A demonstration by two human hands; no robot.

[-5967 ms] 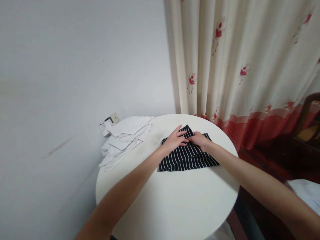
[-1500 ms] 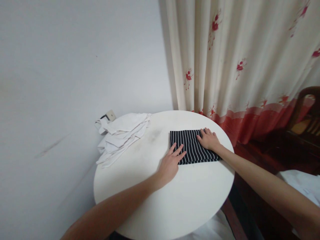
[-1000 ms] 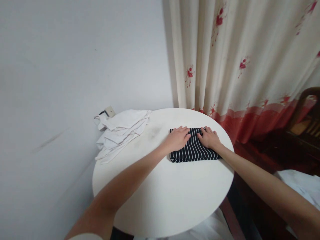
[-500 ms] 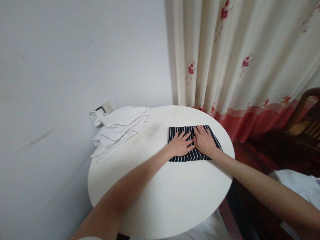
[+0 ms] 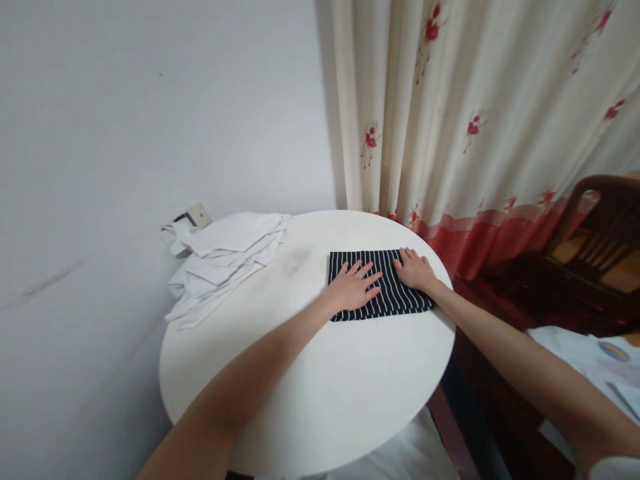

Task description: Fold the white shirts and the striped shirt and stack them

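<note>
A black cloth with white stripes [image 5: 390,291] lies folded into a flat rectangle on the right half of the round white table [image 5: 345,393]. My left hand [image 5: 351,287] rests flat on its left part with the fingers spread. On the cloth's right edge lies my right hand [image 5: 415,269], palm down, fingers stretched toward the far edge. Neither hand grips the fabric. What kind of garment the striped cloth is cannot be made out.
Rumpled white cloth [image 5: 225,257] is heaped at the table's far left, against the wall. A small socket box [image 5: 199,215] sits behind it. A floral curtain [image 5: 450,120] hangs beyond the table. At right stand a wooden chair [image 5: 595,233] and white fabric [image 5: 575,350].
Six seconds ago both hands were gripping and folding the loose striped cloth; now it is a neat flat rectangle. Over the last half second my right hand has slid right to the cloth's edge.
</note>
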